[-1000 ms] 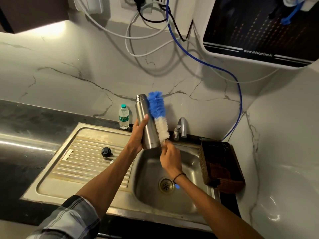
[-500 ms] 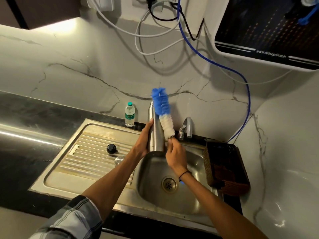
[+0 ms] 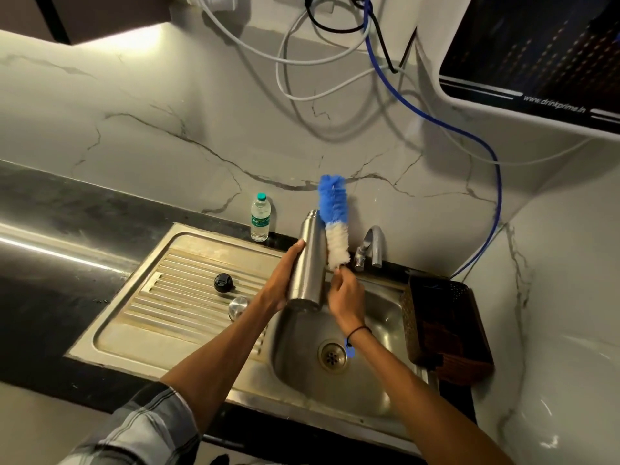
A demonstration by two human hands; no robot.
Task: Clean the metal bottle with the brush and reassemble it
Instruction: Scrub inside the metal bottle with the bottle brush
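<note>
My left hand [image 3: 281, 283] grips the metal bottle [image 3: 308, 263] upright above the sink basin [image 3: 375, 333], its open mouth at the top. My right hand [image 3: 345, 293] holds the handle of the brush [image 3: 333, 219], whose blue and white bristle head stands upright against the bottle's right side, outside it. The blue tip reaches above the bottle's mouth. On the ribbed drainboard [image 3: 161, 297] lie the black cap [image 3: 223, 282] and a small round metal piece [image 3: 238, 305].
A small plastic water bottle [image 3: 260, 218] stands at the back of the counter, the tap [image 3: 370, 246] behind the basin. A dark woven basket [image 3: 443, 327] sits right of the sink. Cables and a blue tube [image 3: 483, 149] hang on the wall under a water purifier [image 3: 536, 58].
Both hands have kept their grips. The brush head has slid upward along the bottle's right side, so its blue tip stands higher above the mouth than a second ago.
</note>
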